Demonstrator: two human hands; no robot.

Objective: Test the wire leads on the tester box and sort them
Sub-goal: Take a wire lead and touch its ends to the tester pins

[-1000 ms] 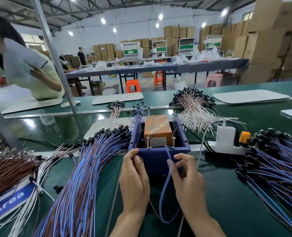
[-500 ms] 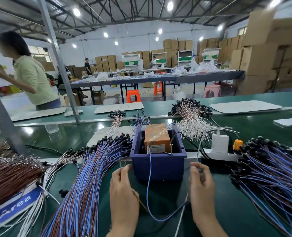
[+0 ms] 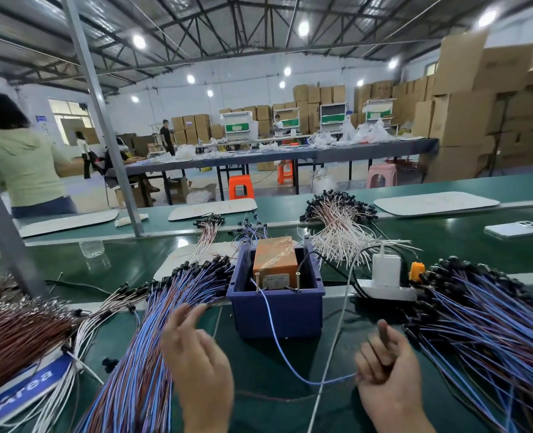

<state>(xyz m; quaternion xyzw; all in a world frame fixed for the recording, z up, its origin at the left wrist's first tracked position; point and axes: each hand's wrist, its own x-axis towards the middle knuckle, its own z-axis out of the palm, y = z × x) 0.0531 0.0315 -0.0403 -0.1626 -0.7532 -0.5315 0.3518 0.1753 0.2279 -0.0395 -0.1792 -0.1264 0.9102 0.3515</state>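
Right hand (image 3: 383,373) pinches blue wire lead (image 3: 277,342); left hand (image 3: 196,354) loose.
Right fingers curled on the lead's near end; its far end is at the tester box (image 3: 276,264) in the blue bin (image 3: 274,314). Left fingers relaxed, spread above the blue-brown wire bundle (image 3: 152,339).

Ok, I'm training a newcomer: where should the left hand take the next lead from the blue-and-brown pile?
Probably pinch one wire mid-length from above, near side. The blue-and-brown pile spreads out toward the left hand, which hovers open over it, while its black plugs crowd together at the far end beside the blue tub.
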